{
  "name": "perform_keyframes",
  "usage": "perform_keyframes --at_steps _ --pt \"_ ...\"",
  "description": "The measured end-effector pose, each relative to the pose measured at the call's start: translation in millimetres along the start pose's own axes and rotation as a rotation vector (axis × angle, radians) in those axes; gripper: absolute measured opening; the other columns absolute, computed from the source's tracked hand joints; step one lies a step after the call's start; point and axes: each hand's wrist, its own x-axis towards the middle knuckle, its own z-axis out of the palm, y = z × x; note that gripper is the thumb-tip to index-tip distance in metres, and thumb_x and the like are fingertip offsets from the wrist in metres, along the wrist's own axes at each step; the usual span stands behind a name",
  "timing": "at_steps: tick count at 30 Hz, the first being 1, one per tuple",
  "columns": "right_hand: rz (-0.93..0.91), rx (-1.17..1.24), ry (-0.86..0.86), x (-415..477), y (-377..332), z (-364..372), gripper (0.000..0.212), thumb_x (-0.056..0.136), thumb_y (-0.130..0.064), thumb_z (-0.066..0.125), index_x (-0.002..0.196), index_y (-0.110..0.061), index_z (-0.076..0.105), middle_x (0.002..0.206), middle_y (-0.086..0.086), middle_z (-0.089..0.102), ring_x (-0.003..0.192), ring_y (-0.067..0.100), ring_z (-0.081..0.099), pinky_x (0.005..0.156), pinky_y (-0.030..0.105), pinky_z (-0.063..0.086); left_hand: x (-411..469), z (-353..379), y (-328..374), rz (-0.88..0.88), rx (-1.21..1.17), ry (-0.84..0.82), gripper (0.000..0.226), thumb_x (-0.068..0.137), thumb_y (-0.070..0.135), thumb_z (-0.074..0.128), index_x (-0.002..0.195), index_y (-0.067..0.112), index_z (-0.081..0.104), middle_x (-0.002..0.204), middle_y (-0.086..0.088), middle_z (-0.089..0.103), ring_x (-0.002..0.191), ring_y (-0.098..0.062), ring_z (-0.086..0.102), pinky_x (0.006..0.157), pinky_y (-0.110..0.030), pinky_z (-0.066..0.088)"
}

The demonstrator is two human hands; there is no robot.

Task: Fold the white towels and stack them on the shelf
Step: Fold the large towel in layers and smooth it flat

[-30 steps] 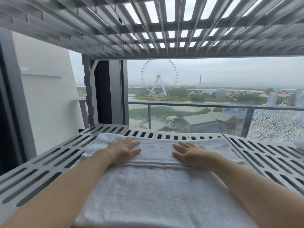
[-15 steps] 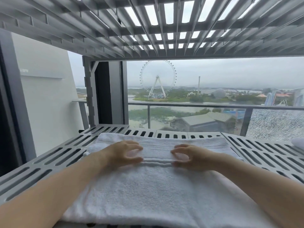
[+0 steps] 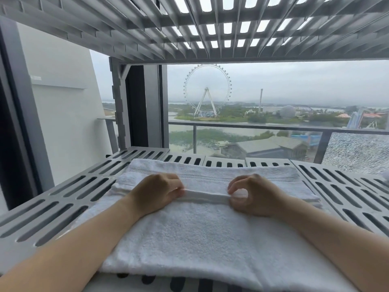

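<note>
A white towel [image 3: 189,234] lies folded and flat on the grey slotted shelf [image 3: 63,205], its near edge hanging slightly over the shelf front. Another towel layer shows beneath it at the far end. My left hand [image 3: 155,192] and my right hand [image 3: 252,194] sit side by side near the towel's far part. Each pinches a raised ridge of the towel's woven band between curled fingers and thumb, and the ridge stretches taut between them.
A second slotted shelf [image 3: 210,28] hangs close overhead. A grey upright post [image 3: 120,106] stands at the back left. Behind the shelf a glass balcony railing [image 3: 252,125] crosses the view. Something white [image 3: 385,175] peeks in at the right edge.
My hands went from lying flat on the towel to curling their fingers and pinching up a fold of the band. The view has moved closer to the shelf.
</note>
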Motion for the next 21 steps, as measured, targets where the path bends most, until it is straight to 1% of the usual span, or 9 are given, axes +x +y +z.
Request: perform_keyframes --at_steps 3,4,6,9,13,15,17,19,21 --pt "-0.067 -0.138 0.097 -2.6 -9.2 1.0 0.012 0.078 -0.020 0.057 0.078 -0.013 0.066 0.088 -0.001 0.069 0.074 0.024 0.065 0.067 0.036 0.053 0.7 -1.6 3.2 0.039 0.064 0.064 0.013 0.089 0.021 0.060 0.081 0.011 0.065 0.075 0.002 0.063 0.062 -0.013 0.059 0.058 -0.026 0.052" --pt "-0.088 -0.164 0.121 -4.1 -12.0 0.9 0.010 0.076 -0.018 0.056 0.075 -0.012 0.064 0.083 0.001 0.067 0.069 0.028 0.063 0.061 0.036 0.052 0.7 -2.5 3.2 0.046 0.074 0.059 0.012 0.088 0.021 0.061 0.080 0.012 0.064 0.074 0.003 0.062 0.062 -0.013 0.058 0.057 -0.025 0.051" --pt "-0.130 -0.182 0.148 -6.9 -15.5 -0.7 0.007 0.074 -0.015 0.057 0.072 -0.010 0.061 0.078 0.004 0.064 0.064 0.029 0.060 0.055 0.037 0.051 0.2 -3.8 2.4 0.058 0.104 0.026 0.011 0.088 0.023 0.060 0.080 0.015 0.062 0.074 0.006 0.060 0.062 -0.011 0.056 0.055 -0.023 0.048" --pt "-0.175 -0.136 0.139 -8.8 -15.6 -3.1 0.006 0.075 -0.011 0.059 0.072 -0.007 0.062 0.076 0.006 0.064 0.060 0.028 0.059 0.053 0.036 0.050 -0.9 -4.8 -0.2 0.044 0.085 -0.043 0.011 0.086 0.027 0.059 0.077 0.022 0.057 0.070 0.012 0.054 0.059 -0.005 0.050 0.053 -0.017 0.045" --pt "-0.226 -0.091 0.106 -9.1 -13.0 -2.1 0.009 0.077 -0.010 0.059 0.070 -0.008 0.062 0.075 0.006 0.063 0.058 0.025 0.058 0.052 0.032 0.048 -0.8 -4.0 -4.2 0.018 0.028 -0.095 0.018 0.083 0.028 0.063 0.074 0.031 0.048 0.067 0.019 0.044 0.059 0.005 0.041 0.053 -0.010 0.034" --pt "-0.208 -0.083 0.073 -7.5 -11.9 -1.7 0.010 0.080 -0.012 0.059 0.071 -0.009 0.062 0.077 0.005 0.063 0.061 0.023 0.058 0.055 0.033 0.048 0.1 -3.8 -3.9 0.019 0.029 -0.101 0.020 0.083 0.029 0.063 0.074 0.033 0.046 0.066 0.019 0.042 0.059 0.006 0.039 0.053 -0.012 0.033" --pt "-0.169 -0.081 0.031 -5.4 -11.4 -1.7 0.011 0.083 -0.018 0.058 0.075 -0.011 0.061 0.080 0.002 0.061 0.065 0.019 0.057 0.060 0.035 0.049 0.6 -5.2 -1.2 0.013 0.038 -0.113 0.016 0.084 0.029 0.062 0.076 0.030 0.049 0.067 0.019 0.041 0.060 0.005 0.038 0.053 -0.014 0.031" --pt "-0.132 -0.078 -0.006 -3.5 -11.1 -1.8 0.014 0.086 -0.026 0.058 0.077 -0.014 0.059 0.079 -0.002 0.058 0.067 0.015 0.053 0.060 0.030 0.046 -0.4 -6.9 1.7 -0.001 0.037 -0.139 0.011 0.084 0.031 0.062 0.081 0.025 0.053 0.070 0.016 0.044 0.061 0.000 0.042 0.055 -0.017 0.034" --pt "-0.087 -0.083 -0.042 -3.0 -12.1 -3.8 0.016 0.087 -0.035 0.057 0.084 -0.019 0.059 0.081 -0.008 0.053 0.069 0.011 0.050 0.059 0.025 0.039 -5.0 -8.1 6.3 -0.054 0.008 -0.158 0.012 0.085 0.034 0.061 0.088 0.025 0.054 0.078 0.011 0.049 0.069 -0.006 0.047 0.061 -0.021 0.041"
